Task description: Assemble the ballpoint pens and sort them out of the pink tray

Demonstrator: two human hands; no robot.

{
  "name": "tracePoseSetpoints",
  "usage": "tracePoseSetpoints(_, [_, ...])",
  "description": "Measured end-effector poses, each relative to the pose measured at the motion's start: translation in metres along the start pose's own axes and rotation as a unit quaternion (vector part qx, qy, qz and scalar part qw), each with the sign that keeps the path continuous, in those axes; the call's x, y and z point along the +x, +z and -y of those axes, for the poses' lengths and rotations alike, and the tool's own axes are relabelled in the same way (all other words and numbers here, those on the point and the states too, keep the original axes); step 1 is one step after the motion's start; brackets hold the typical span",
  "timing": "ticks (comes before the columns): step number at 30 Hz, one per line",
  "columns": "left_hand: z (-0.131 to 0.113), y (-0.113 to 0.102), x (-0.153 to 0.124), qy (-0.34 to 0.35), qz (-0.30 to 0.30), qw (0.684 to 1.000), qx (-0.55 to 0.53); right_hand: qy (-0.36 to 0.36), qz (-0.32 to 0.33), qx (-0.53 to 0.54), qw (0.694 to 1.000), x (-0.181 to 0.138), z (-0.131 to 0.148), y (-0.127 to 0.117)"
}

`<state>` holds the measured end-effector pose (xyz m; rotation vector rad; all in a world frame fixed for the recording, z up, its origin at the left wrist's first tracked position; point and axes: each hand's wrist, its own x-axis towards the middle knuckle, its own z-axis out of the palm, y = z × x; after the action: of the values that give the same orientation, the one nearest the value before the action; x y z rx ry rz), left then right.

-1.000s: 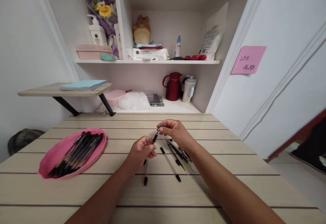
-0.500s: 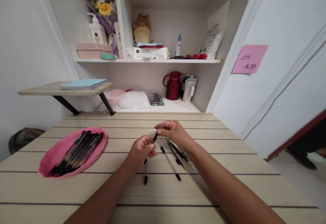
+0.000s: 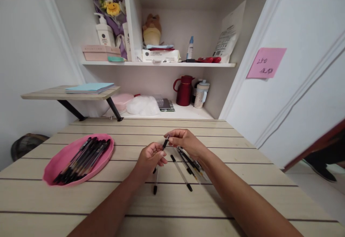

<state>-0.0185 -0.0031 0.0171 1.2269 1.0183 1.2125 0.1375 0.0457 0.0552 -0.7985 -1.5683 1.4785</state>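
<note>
Above the wooden table (image 3: 107, 201), my left hand (image 3: 154, 154) is closed around a pen (image 3: 165, 143) with a black grip, tilted with its tip up and to the right. My right hand (image 3: 183, 140) pinches the upper end of that pen; the fingers partly cover the tip. Below my left hand lies a clear pen barrel (image 3: 155, 183) with a black end. Between the hands and the table's front rests another clear barrel (image 3: 181, 172) with black ends. Several black and clear pen parts (image 3: 190, 163) lie in a pile under my right wrist, partly hidden.
At the left, a pink oval tray (image 3: 50, 174) holds several black pens (image 3: 83, 159). Behind it stands a small raised shelf (image 3: 43, 92) with blue paper (image 3: 90, 87). A red jug (image 3: 184, 91) and a speckled cup (image 3: 201, 95) stand in the cabinet at the back.
The view has shifted slightly. Both hands keep nearly the same pose on the pen, and a little more of its upper end shows between the fingers.
</note>
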Motion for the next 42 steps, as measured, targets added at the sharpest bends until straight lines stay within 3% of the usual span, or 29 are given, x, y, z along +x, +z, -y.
tracePoseSetpoints(4, [0.001,0.0,0.0,0.001,0.008,1.0,0.007,-0.002,-0.05,-0.029,0.998,0.0,-0.003,0.002])
tracePoseSetpoints(9, [0.005,-0.001,0.0,0.001,0.014,1.0,0.009,0.001,0.007,0.018,1.0,0.0,-0.005,0.002])
tracePoseSetpoints(13, [0.007,-0.002,0.001,-0.002,0.019,1.0,0.012,0.001,-0.046,-0.002,0.999,0.0,-0.006,0.002])
tracePoseSetpoints(18, [0.004,-0.002,0.0,-0.001,0.012,1.0,0.009,0.007,0.003,0.053,0.999,0.001,-0.009,0.004])
tracePoseSetpoints(22, [0.002,0.0,-0.001,-0.004,0.005,1.0,0.019,-0.001,-0.064,0.028,0.998,0.002,-0.012,0.007])
tracePoseSetpoints(27, [0.001,0.0,0.0,-0.014,-0.006,1.0,0.009,0.009,-0.021,0.06,0.998,0.003,-0.011,0.005])
tracePoseSetpoints(32, [0.002,-0.002,0.0,-0.025,0.006,1.0,0.0,0.002,-0.061,0.047,0.997,0.004,-0.012,0.006])
tracePoseSetpoints(37, [-0.003,-0.002,-0.002,-0.044,0.045,0.997,-0.035,0.027,-0.016,0.083,0.996,0.001,-0.009,0.007])
tracePoseSetpoints(42, [-0.005,-0.001,-0.003,-0.043,0.055,0.997,-0.043,0.014,-0.031,0.076,0.997,0.003,-0.013,0.006])
